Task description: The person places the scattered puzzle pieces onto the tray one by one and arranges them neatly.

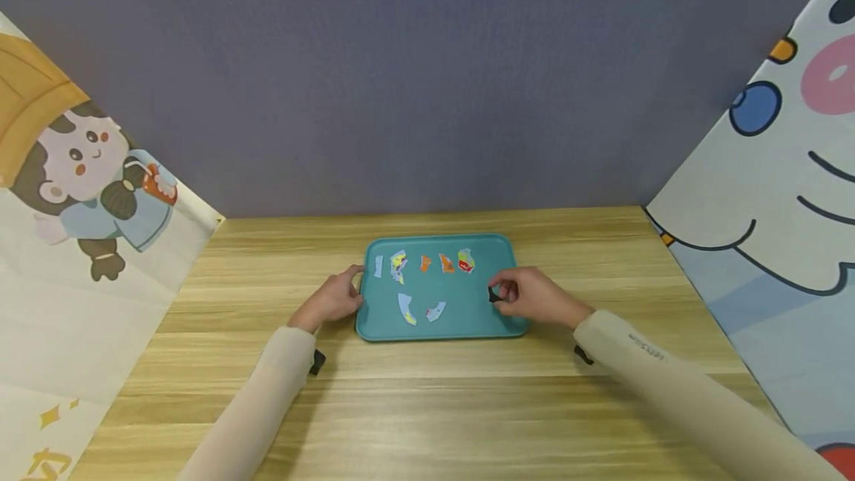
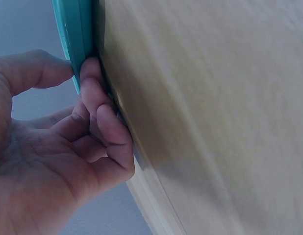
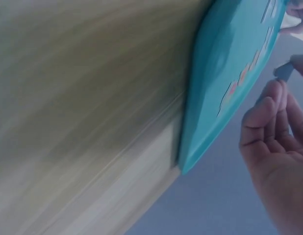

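Observation:
A teal tray [image 1: 467, 324] lies on the table. My left hand [image 1: 332, 297] holds its left rim, with the thumb [image 2: 53, 73] at the rim and the other fingers curled against its outer side. Over the right part of the tray, my right hand [image 1: 536, 295] pinches a small flat piece [image 3: 284, 72] between thumb and fingertips; it looks dark in the head view. Irregular printed cutouts lie on the tray. The upper row has a pale blue strip [image 1: 378, 266], a yellow-patterned piece [image 1: 398, 264], two orange pieces [image 1: 446, 264] and a green-red piece [image 1: 466, 261]. Lower down are a curved blue piece [image 1: 406, 309] and a pale blue piece [image 1: 436, 311].
The wood-grain table [image 1: 441, 407] extends around the tray. A grey-blue panel [image 1: 427, 95] stands behind it. Cartoon-printed sheets flank the table at the left [image 1: 40, 318] and right [image 1: 755, 221].

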A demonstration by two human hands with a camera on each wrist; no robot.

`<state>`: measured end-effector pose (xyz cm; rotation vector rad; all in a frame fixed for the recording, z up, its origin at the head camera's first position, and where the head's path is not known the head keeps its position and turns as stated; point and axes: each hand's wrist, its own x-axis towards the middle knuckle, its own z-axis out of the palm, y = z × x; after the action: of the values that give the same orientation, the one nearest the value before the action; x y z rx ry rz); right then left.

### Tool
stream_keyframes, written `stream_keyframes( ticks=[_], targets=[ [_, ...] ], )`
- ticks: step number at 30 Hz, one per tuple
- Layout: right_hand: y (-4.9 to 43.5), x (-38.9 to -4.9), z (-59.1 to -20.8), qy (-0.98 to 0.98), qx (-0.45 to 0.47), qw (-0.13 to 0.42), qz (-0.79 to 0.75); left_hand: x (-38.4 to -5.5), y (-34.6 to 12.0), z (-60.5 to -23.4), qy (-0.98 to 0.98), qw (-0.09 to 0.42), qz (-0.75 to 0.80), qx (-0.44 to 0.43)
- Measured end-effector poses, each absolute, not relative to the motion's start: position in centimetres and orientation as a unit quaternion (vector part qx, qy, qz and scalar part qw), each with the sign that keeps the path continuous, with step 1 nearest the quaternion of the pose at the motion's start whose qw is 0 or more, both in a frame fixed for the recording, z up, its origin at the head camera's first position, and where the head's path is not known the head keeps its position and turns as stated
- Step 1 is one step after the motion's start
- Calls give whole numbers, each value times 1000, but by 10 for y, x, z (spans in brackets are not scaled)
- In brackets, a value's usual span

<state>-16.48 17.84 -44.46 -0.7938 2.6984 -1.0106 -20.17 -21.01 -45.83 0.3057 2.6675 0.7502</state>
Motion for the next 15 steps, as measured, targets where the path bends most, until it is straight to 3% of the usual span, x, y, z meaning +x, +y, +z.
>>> stream_keyframes(
  ticks=[15],
  targets=[
    [127, -181, -458, 907, -303, 99, -276, -203, -211, -459, 939, 179, 272, 107]
  ],
)
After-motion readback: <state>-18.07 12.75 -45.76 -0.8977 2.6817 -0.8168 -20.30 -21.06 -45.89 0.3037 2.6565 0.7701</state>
